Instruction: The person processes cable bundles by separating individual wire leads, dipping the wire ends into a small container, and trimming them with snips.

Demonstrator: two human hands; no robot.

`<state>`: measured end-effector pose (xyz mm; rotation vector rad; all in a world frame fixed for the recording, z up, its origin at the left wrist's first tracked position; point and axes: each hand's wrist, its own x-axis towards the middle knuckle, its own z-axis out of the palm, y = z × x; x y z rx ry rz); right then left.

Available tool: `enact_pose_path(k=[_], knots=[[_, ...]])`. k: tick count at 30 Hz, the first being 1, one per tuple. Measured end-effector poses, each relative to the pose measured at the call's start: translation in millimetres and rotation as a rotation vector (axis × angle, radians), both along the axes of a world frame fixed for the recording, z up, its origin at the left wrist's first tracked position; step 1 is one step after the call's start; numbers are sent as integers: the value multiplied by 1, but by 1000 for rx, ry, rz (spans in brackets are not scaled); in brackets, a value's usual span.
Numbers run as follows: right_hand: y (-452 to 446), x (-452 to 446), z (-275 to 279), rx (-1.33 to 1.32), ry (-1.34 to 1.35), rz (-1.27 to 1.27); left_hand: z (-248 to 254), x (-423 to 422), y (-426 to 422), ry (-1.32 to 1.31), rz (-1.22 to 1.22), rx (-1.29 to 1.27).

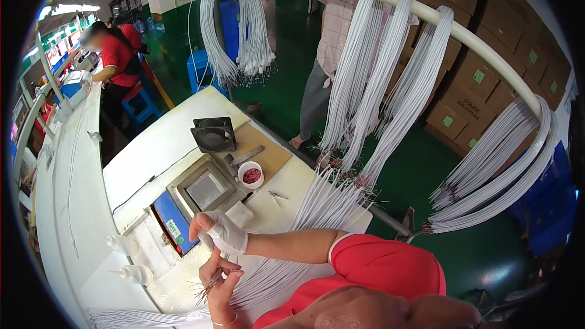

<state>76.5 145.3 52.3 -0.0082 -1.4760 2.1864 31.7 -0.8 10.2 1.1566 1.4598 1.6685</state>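
Note:
My left hand, bare and with a bracelet at the wrist, is closed around several thin white wires whose dark, frayed ends fan out past the fingers. Just above it is my right hand, in a white glove that leaves fingertips bare. Its fingers are curled close to the left fingertips; what they pinch, if anything, is hidden. A long bundle of white wires lies on the table under my forearms. Beyond the hands stands a blue box with a grey metal tray beside it.
Behind the tray are a black fan and a white cup of red bits. Two white squeeze bottles stand left. Wire bundles hang from a curved white rail. One person stands behind it; a co-worker sits far left.

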Motion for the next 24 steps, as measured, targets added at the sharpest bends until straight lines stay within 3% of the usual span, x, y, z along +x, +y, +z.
enact_pose_path(k=[24], knots=[[-2,-4,-4,-28,24,-25,-6,2,3,6,42,91]])
